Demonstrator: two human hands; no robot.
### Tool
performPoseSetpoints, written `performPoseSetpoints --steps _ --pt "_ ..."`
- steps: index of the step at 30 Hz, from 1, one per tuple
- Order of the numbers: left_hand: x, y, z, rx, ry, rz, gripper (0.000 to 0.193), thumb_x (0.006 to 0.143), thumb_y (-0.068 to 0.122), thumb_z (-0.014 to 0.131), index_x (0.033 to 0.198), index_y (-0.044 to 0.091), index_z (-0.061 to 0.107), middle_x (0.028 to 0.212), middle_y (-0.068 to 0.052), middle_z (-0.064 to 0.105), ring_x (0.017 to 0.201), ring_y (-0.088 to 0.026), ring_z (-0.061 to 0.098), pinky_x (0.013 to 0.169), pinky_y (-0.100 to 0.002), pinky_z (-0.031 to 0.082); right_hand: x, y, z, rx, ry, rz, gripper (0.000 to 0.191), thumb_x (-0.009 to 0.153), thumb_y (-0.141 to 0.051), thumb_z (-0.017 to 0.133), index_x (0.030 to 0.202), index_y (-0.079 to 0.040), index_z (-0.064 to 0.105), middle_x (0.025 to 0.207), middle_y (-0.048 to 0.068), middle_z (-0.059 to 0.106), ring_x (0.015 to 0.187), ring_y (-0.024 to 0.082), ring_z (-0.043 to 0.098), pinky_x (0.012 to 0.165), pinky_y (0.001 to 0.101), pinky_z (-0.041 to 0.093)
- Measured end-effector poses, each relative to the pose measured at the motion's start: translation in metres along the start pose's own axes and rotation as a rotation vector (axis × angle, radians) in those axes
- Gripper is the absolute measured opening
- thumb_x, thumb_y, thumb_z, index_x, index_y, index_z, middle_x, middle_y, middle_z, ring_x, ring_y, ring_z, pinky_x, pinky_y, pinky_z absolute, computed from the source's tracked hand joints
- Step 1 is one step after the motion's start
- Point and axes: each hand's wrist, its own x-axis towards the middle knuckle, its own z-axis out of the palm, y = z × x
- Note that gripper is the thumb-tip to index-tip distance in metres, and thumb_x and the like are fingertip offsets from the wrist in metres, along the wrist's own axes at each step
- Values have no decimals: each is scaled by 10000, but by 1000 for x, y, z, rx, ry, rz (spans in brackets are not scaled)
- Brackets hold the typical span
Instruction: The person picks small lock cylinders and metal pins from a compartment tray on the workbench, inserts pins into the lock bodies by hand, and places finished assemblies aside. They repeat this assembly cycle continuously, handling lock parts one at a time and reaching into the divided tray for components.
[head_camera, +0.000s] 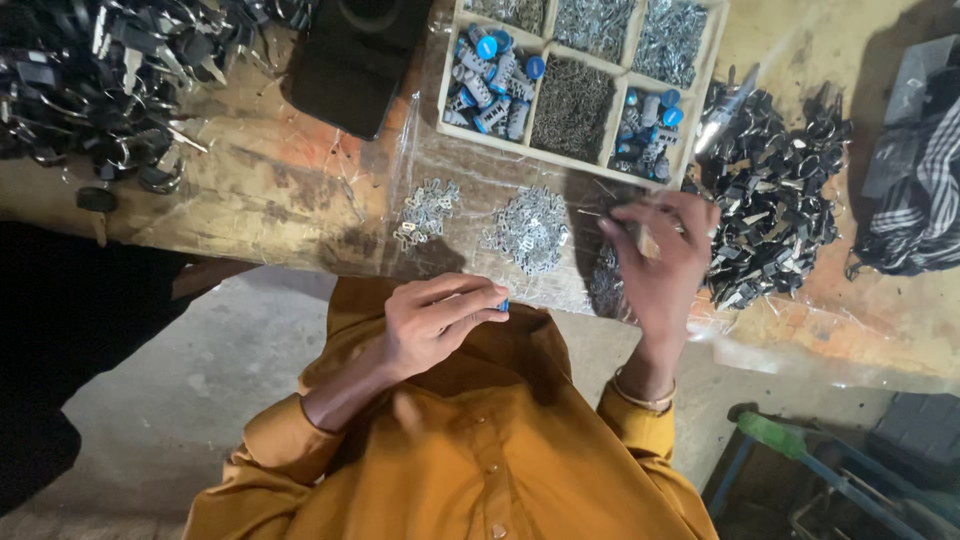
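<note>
Mustard shirt fills the near view, sleeves at both sides. Just above it the left hand is closed, fingers pinched on a small blue-capped cylinder, held over the lap and just short of the table edge. Right hand hovers over the table, fingers drawn together at the tips on what looks like a thin metal pin; blurred, so the grip cannot be told for sure. Landmark: the wooden divided tray at the far side. Its compartments hold blue-capped cylinders, fine springs and small metal bits. Nearer than the tray, on clear plastic sheet, lie two small heaps of flat metal pieces, one left of the other. Right of the tray, a big pile of dark keys; far left of it, another tangle of keys on rings; a black phone just left of the tray. Judgement: work is midway, one cylinder in hand, many loose parts left. Free room is scant, only the strip between heaps and table edge.
</note>
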Motion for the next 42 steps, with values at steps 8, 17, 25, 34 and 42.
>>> performPoseSetpoints --steps 8,17,25,34,42 --pt "-2 1 6 -52 58 -115 303 862 -104 790 1137 8 729 1082 -118 739 917 -199 762 791 -292 669 -47 9 4 1337 74 378 180 856 85 742 1023 22 718 926 136 711 705 177 693 624 296 588" --pt "-3 -5 3 24 67 -67 282 858 -74 801 1118 11 731 1076 -125 740 911 -217 776 774 -294 680 -63 -28 20 838 -199 361 241 837 108 797 1059 22 759 1053 136 729 914 162 698 777 247 568" --pt "-1 -10 0 84 -12 86 291 825 42 864 1084 40 732 1037 -100 760 864 -224 781 697 -307 644 -29 -48 16 722 -397 131 190 798 9 848 970 -20 771 951 104 759 833 142 725 710 250 568" --pt "9 -7 -6 83 -106 59 369 841 174 890 1139 36 722 925 -52 761 753 -165 761 629 -275 616 33 -31 -36 974 -488 -275 142 998 -27 735 1139 -9 728 1047 111 781 856 174 751 696 337 590" --pt "10 -2 -5 64 -133 10 374 849 153 884 1154 38 699 903 -50 746 773 -176 751 653 -293 610 19 -4 -41 182 117 174 264 986 59 763 1238 -11 727 1220 123 749 993 185 717 774 242 569"
